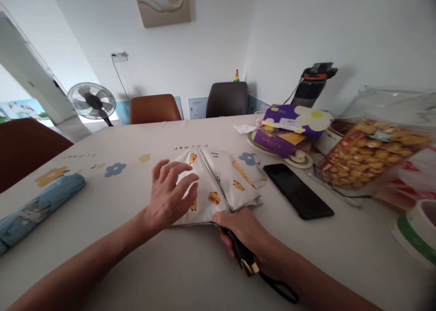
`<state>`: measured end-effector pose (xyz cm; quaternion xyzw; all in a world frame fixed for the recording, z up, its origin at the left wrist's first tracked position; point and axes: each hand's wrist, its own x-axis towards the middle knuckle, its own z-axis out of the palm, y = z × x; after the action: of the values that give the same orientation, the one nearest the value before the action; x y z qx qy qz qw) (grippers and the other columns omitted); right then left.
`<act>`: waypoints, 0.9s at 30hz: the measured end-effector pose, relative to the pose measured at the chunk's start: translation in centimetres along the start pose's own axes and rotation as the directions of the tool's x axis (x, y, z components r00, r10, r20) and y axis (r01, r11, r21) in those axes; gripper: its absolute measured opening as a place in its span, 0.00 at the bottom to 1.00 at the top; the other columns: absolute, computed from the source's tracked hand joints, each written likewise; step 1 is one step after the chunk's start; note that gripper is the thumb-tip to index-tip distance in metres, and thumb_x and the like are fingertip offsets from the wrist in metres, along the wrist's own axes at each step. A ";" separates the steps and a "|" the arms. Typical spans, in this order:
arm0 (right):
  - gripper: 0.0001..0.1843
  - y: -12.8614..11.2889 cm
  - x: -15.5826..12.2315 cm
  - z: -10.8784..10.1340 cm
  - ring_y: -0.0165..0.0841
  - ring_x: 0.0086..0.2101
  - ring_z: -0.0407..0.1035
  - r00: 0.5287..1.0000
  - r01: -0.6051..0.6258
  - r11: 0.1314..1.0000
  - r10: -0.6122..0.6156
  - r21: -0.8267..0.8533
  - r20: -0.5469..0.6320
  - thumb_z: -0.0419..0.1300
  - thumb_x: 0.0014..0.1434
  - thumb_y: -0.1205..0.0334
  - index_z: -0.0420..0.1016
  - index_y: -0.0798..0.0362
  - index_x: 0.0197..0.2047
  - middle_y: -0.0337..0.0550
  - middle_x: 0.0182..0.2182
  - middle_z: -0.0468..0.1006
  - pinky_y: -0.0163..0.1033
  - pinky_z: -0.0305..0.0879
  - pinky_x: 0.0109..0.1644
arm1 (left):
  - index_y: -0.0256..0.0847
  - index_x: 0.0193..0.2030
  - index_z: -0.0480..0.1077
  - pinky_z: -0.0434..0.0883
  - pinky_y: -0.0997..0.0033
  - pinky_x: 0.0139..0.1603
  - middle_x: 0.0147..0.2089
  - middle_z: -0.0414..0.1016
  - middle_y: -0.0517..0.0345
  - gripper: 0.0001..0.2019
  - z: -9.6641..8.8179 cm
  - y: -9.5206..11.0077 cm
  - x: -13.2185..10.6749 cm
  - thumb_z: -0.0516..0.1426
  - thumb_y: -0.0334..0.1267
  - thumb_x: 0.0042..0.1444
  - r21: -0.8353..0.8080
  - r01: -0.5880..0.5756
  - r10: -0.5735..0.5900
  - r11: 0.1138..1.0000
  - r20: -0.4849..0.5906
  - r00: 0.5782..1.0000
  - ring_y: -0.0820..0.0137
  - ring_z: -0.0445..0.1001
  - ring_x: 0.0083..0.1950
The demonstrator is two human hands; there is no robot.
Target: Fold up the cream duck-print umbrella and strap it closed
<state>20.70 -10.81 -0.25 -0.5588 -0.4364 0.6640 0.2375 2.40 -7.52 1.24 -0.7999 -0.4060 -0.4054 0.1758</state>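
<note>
A white folding umbrella (204, 184) printed with small yellow cartoon figures lies on the table, its fabric loose and fanned out in flat folds. My right hand (242, 229) is wrapped round it where the cloth meets the black handle, which has a gold band and a black wrist loop at its end. Over the left part of the fabric hovers my left hand (172, 193), fingers spread and bent, holding nothing; whether its fingertips touch the cloth I cannot tell. Farther left lies a blue folded umbrella (42, 209) in a rolled shape.
Right of the umbrella lies a black phone (298, 190). Beyond it are a purple tissue pack (277, 140), a dark bottle (311, 86), a clear snack tub (371, 152), glasses (335, 190) and a tape roll (417, 234). Chairs (155, 109) and a fan (91, 101) stand behind the table.
</note>
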 end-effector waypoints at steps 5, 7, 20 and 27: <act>0.13 0.1 -0.1 0.1 0.24 0.08 0.54 1.000 -0.001 1.000 0.001 0.001 -0.008 0.54 0.50 0.63 0.62 0.54 0.16 0.35 0.07 0.61 0.29 0.53 0.09 | 0.38 0.38 0.64 0.69 0.62 0.39 0.38 0.71 0.50 0.11 1.3 0.9 0.2 0.53 0.44 0.55 -0.265 0.675 -0.507 0.689 0.489 0.710 0.65 0.70 0.39; 0.14 0.2 -0.1 0.1 0.24 0.08 0.54 1.000 0.009 1.000 -0.009 -0.015 -0.006 0.54 0.50 0.64 0.61 0.55 0.14 0.35 0.07 0.61 0.29 0.52 0.09 | 0.36 0.39 0.64 0.71 0.62 0.37 0.41 0.71 0.46 0.16 2.0 0.9 0.3 0.54 0.49 0.53 -0.315 0.866 -0.609 0.388 0.618 0.497 0.63 0.71 0.41; 0.19 -0.1 -0.7 -0.1 0.23 0.07 0.53 0.999 0.004 0.998 0.000 -0.070 0.049 0.52 0.50 0.63 0.58 0.54 0.10 0.35 0.06 0.59 0.28 0.51 0.10 | 0.36 0.41 0.69 0.72 0.67 0.37 0.40 0.75 0.46 0.23 5.0 1.1 4.0 0.58 0.55 0.47 -0.569 0.746 -0.628 -0.347 0.731 0.265 0.62 0.73 0.40; 0.14 -0.3 -1.2 -1.0 0.22 0.08 0.51 0.950 -0.057 0.971 -0.018 0.230 0.311 0.54 0.48 0.53 0.63 0.55 0.19 0.30 0.07 0.57 0.28 0.48 0.10 | 0.37 0.27 0.65 0.68 0.70 0.27 0.23 0.67 0.56 0.15 7.0 -5.9 5.1 0.52 0.48 0.55 -0.620 0.754 -0.850 -0.219 0.500 0.164 0.70 0.69 0.25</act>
<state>21.94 -11.24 0.65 -0.4193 -0.3807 0.7931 0.2242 3.01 2.90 0.73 -0.2918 -0.5796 -0.5884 -0.4824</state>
